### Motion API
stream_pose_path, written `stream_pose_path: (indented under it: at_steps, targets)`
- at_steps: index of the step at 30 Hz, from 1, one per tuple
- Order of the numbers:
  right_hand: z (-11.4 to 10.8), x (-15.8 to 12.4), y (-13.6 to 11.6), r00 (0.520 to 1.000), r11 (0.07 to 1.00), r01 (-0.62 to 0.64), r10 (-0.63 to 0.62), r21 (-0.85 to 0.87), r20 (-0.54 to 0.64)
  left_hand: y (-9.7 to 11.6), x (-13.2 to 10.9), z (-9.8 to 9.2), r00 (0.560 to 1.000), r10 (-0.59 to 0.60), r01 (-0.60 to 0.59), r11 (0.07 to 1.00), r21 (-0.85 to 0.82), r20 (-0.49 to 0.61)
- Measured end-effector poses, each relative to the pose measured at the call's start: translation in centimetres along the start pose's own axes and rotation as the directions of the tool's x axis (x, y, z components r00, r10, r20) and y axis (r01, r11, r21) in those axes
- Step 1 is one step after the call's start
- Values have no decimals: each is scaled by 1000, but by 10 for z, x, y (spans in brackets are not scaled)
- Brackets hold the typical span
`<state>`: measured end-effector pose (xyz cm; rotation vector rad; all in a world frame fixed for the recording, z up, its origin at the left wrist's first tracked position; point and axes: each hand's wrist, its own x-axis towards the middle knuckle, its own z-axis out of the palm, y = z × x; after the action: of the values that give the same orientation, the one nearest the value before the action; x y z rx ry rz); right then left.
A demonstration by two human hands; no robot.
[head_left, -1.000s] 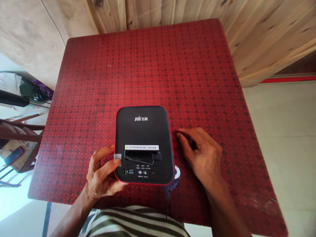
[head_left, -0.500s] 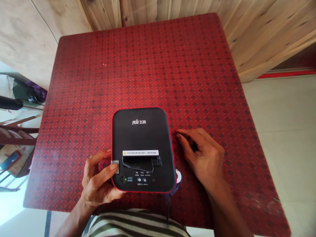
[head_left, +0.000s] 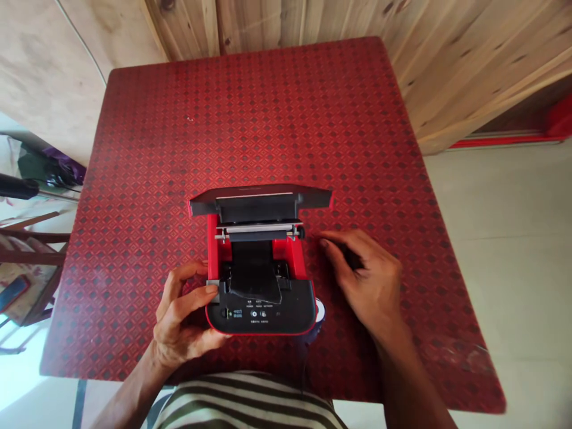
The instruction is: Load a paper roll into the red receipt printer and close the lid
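A black and red receipt printer (head_left: 261, 319) stands near the front of the table, its lid (head_left: 259, 201) raised. Inside, the red-walled paper bay, a roller (head_left: 263, 235) and a dark curved flap show. My left hand (head_left: 183, 319) is closed on the printer's left side, its thumb on the grey button (head_left: 213, 291) and other fingers around the side and front corner. To the right of the printer, apart from it, my right hand (head_left: 366, 280) rests on the table, thumb and forefinger nearly together; what they hold, if anything, is hidden.
A round blue and white item (head_left: 320, 313) sits partly hidden by the printer's right side, with a thin dark cord below it. The red patterned table (head_left: 268, 119) meets wooden panelling (head_left: 313, 24) at the back. A chair (head_left: 31, 262) stands at left.
The printer's lid has sprung up from flat to raised, uncovering the inside. My left thumb stays at the grey button, and my right hand has hardly moved.
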<state>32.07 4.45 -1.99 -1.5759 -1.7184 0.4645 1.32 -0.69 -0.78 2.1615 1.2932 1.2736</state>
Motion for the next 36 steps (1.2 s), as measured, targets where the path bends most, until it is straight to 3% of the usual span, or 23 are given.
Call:
stream_pose_path:
  at_steps: [3,5,10,12,16,18,21,26,29,31,33,36]
  targets:
    - [-18,1,-25,995,997,70,-72,-33,-73,-1,-2,1,999,32,-32,999,27,-6]
    - [-28,5,-51,976,977,200,-205,-69,-74,-2,-4,1,999,53,-52,998,41,-10]
    - [-20,28,-108,841,832,531,-494,-160,220,0,-3,0,996,88,-87,995,48,-24]
    - [-6,41,-122,797,764,583,-472,-275,378,1,-2,0,996,91,-90,995,35,-17]
    - [18,65,-142,739,733,535,-167,-420,652,0,-2,0,996,89,-89,996,17,3]
    - [25,72,-147,703,728,520,-68,-447,708,0,-2,1,996,89,-89,996,20,0]
    - [29,78,-148,681,706,554,-79,-441,728,-1,-2,2,996,89,-88,996,24,-14]
    - [17,68,-145,733,724,558,-199,-406,651,-2,-4,1,996,86,-86,996,37,-4]
    - [-6,52,-149,772,752,555,-307,-355,556,-2,-5,0,996,93,-93,995,40,-14]
    - [-27,44,-147,815,827,505,-362,-247,451,-2,-5,0,994,106,-105,994,40,-17]
    - [-45,41,-136,898,922,369,-321,-120,301,-2,-3,1,992,124,-123,991,43,-20]
    - [-54,43,-97,991,991,120,-122,53,47,-3,-2,1,990,140,-138,989,57,-33]
